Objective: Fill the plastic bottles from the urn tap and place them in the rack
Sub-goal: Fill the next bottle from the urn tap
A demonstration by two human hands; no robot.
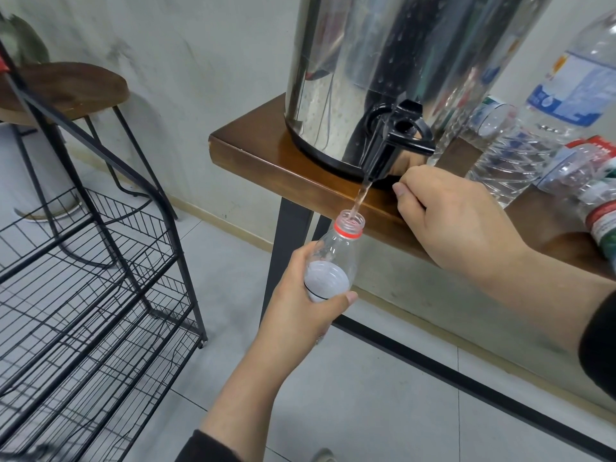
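Bottle [335, 258] gripped in left hand [300, 305] under running tap [393, 141] (water going in); right hand [456, 221] fingers curled, maybe on tap lever, cannot tell.

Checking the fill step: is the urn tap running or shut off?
Running. A thin stream falls from the tap into the open mouth of the bottle held by the left hand.
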